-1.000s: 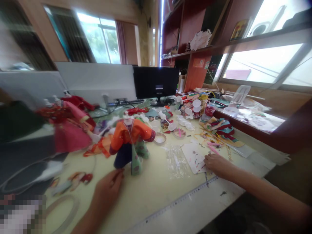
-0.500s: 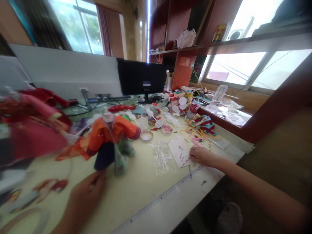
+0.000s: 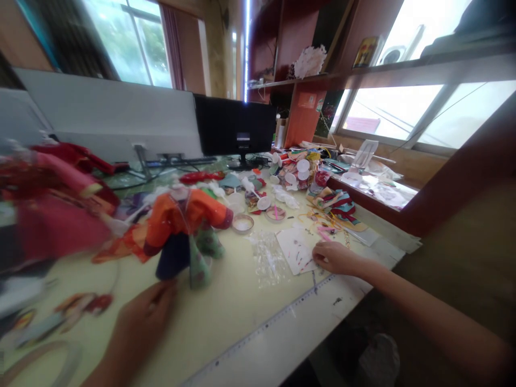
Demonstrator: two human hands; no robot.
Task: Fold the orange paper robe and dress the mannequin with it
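A small cloth doll [image 3: 185, 215] in an orange top, with dark blue and green cloth below, is at centre left; its head end is blurred. My left hand [image 3: 147, 312] is closed at the lower edge of the dark blue cloth, fingers pinched against the doll. Over a white sheet [image 3: 293, 248] scattered with tiny coloured pieces lies my right hand [image 3: 336, 258]. Its fingers are bent and pressed together at the sheet's right edge; what they hold is hidden. A clear plastic bag [image 3: 269, 260] lies between the hands.
A long ruler [image 3: 262, 328] runs along the table's front edge. Round tape rolls [image 3: 242, 223] sit mid-table. Red-dressed dolls [image 3: 60, 209] stand at the left. Behind are a black monitor [image 3: 236, 126] and a heap of cloth dolls with white discs [image 3: 296, 169]. Fabric scraps [image 3: 338, 204] lie right.
The view has shifted very slightly. Both hands and the doll stay practically where they were.
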